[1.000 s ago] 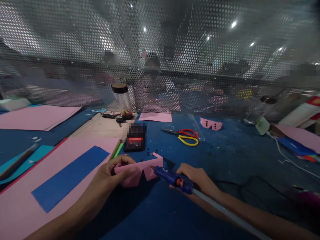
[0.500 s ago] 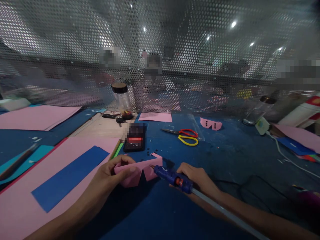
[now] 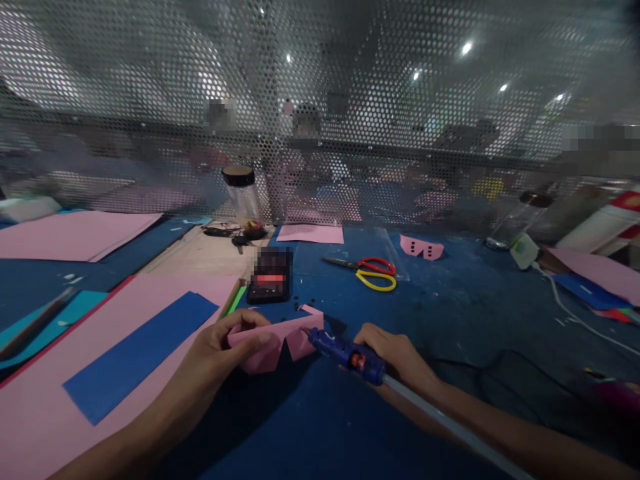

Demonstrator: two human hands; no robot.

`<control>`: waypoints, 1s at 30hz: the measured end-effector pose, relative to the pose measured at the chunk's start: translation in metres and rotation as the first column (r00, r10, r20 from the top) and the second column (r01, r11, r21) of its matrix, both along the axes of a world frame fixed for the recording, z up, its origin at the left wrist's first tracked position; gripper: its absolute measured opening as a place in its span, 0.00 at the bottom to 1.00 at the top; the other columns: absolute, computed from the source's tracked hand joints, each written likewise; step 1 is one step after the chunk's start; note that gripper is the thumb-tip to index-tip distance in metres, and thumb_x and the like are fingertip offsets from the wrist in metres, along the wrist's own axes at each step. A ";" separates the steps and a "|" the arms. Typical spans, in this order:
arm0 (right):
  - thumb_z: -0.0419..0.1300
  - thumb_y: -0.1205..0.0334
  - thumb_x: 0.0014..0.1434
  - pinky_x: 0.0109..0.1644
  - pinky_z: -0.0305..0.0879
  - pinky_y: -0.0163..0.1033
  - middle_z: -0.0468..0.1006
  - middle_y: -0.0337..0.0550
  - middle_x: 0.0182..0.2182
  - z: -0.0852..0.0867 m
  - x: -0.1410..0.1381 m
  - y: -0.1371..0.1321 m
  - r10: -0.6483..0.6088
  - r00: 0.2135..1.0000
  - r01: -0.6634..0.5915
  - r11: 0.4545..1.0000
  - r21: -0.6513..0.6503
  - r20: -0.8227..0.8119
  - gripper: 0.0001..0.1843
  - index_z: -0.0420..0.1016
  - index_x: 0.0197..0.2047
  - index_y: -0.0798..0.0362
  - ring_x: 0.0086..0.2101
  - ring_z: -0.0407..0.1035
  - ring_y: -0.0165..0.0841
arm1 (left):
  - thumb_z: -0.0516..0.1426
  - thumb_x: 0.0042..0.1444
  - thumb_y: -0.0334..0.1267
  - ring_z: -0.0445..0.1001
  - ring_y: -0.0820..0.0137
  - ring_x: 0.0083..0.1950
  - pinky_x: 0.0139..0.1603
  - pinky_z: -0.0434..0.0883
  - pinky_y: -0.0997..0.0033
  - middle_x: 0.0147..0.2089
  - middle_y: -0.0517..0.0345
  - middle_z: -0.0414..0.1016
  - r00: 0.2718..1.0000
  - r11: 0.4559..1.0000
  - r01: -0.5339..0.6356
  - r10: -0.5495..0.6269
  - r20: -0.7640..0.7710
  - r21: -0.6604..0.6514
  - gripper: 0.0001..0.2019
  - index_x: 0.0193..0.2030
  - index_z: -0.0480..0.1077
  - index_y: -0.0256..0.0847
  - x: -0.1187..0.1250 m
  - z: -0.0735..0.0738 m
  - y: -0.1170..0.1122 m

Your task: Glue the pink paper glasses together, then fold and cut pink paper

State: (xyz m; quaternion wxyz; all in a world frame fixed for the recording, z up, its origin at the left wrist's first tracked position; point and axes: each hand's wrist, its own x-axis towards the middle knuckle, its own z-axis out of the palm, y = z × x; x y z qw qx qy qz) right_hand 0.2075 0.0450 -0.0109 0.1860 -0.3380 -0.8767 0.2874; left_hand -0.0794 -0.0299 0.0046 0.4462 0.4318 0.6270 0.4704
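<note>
Between the thumb and fingers of my left hand (image 3: 233, 343) is the left end of a pink paper glasses cutout (image 3: 295, 343), with a pointed notch in its lower edge and a folded arm at its right end. My right hand (image 3: 385, 353) grips a dark blue glue gun (image 3: 345, 353), and a long clear glue stick (image 3: 440, 420) runs out of its back. The nozzle meets the right half of the pink paper. Just beyond the cutout, several tiny black bits (image 3: 305, 301) lie on the blue table.
Scissors with red and yellow handles (image 3: 375, 273) lie beyond my hands, near a phone (image 3: 270, 277). A second pink cutout with black squares (image 3: 421, 248) is at the back. Blue paper (image 3: 143, 357) lies on pink sheets at left. Jars (image 3: 244, 200) stand by the mesh screen. A black cord (image 3: 480, 373) trails right.
Hardly anything differs. Both hands keep their places, and the nozzle stays at the pink paper, which has shifted very slightly left.
</note>
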 end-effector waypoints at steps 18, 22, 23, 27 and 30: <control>0.70 0.45 0.55 0.23 0.59 0.30 0.72 0.31 0.24 0.015 -0.005 0.008 -0.237 0.909 -0.143 0.594 -0.792 -0.342 0.21 0.69 0.34 0.52 0.16 0.59 0.20 | 0.66 0.53 0.54 0.67 0.69 0.32 0.30 0.62 0.75 0.32 0.62 0.71 0.998 0.999 0.048 -0.049 -0.042 -0.014 0.15 0.34 0.74 0.44 0.000 0.002 -0.002; 0.69 0.45 0.57 0.22 0.57 0.29 0.70 0.31 0.23 0.019 -0.005 0.011 -0.239 0.907 -0.150 0.586 -0.796 -0.347 0.20 0.70 0.35 0.53 0.16 0.59 0.20 | 0.65 0.52 0.54 0.67 0.68 0.31 0.31 0.62 0.74 0.33 0.61 0.72 0.994 0.998 0.059 -0.058 -0.092 0.002 0.16 0.32 0.73 0.44 0.004 0.004 -0.002; 0.68 0.46 0.58 0.22 0.57 0.28 0.70 0.31 0.23 0.020 -0.005 0.013 -0.244 0.913 -0.115 0.613 -0.781 -0.326 0.19 0.71 0.35 0.53 0.17 0.60 0.21 | 0.65 0.52 0.54 0.67 0.68 0.32 0.31 0.62 0.74 0.33 0.61 0.72 0.992 0.998 0.066 -0.065 -0.109 0.006 0.16 0.31 0.73 0.44 0.005 0.005 -0.002; 0.65 0.49 0.61 0.23 0.60 0.29 0.71 0.32 0.23 0.023 -0.006 0.023 -0.260 0.949 0.082 0.750 -0.656 -0.179 0.15 0.73 0.37 0.52 0.19 0.64 0.24 | 0.63 0.54 0.55 0.67 0.67 0.32 0.30 0.62 0.73 0.33 0.59 0.72 0.976 0.990 0.144 -0.143 -0.164 -0.006 0.15 0.32 0.74 0.45 0.007 0.010 -0.004; 0.65 0.51 0.61 0.24 0.62 0.30 0.71 0.33 0.24 0.022 -0.008 0.033 -0.264 0.958 0.156 0.806 -0.571 -0.112 0.13 0.74 0.38 0.52 0.19 0.65 0.24 | 0.63 0.55 0.54 0.67 0.67 0.31 0.30 0.62 0.73 0.33 0.59 0.72 0.956 0.978 0.207 -0.204 -0.211 -0.007 0.14 0.33 0.75 0.45 0.005 0.008 -0.004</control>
